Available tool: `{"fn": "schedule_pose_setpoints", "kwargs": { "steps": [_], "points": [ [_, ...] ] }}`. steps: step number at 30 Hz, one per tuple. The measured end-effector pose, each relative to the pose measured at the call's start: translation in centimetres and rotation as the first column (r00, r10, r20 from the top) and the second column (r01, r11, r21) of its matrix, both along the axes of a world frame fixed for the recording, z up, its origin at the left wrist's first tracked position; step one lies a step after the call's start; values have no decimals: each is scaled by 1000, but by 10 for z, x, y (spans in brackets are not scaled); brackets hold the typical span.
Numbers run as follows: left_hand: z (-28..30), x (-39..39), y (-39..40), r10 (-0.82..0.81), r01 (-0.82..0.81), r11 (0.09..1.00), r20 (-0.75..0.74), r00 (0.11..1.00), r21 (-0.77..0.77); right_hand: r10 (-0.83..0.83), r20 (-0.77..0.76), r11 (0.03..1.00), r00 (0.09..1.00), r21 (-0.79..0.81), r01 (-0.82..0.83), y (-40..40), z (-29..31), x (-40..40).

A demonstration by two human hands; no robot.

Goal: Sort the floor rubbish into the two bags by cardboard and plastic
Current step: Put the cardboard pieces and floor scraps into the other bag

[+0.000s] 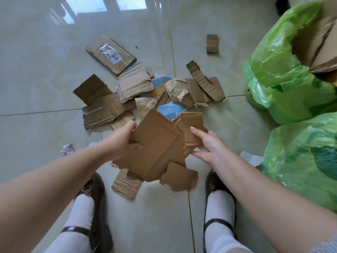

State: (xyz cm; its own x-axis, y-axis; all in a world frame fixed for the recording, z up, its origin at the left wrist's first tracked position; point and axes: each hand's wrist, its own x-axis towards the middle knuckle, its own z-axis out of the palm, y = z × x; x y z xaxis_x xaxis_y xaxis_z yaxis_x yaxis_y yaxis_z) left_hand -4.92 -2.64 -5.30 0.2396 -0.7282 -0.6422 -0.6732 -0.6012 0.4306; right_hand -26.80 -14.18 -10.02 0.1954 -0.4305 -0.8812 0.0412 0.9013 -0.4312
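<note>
Brown torn cardboard pieces (156, 141) look light and stiff but floppy at the creases, left hand (121, 143) and right hand (207, 145) fingers both clamped on the edges above the floor pile, so I'd grip flat panels

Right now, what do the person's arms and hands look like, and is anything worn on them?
Both forearms are bare, with no sleeves, watch or bracelet showing. The left hand wears no glove or ring that can be seen. The right hand is also ungloved, and its thumbnail looks pale and glossy, maybe polished.
</note>
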Motion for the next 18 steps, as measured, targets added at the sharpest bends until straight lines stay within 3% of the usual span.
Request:
{"fn": "schedule_pose_setpoints", "kwargs": {
  "steps": [3,6,11,18],
  "points": [
    [19,12,-24,191,-201,979,-217,957,-21,-143,50,987,988,-60,146,-31,14,-8],
    [33,37,-39,374,-387,920,-426,824,58,-202,77,968,976,-134,210,-66,26,-8],
    [40,70,-54,490,-579,814,-596,636,51,-222,96,946,970,-221,238,-127,40,17],
    [29,80,-78,591,-749,654,-690,418,106,-286,140,911,948,-268,314,-188,35,42]
  ]
}}
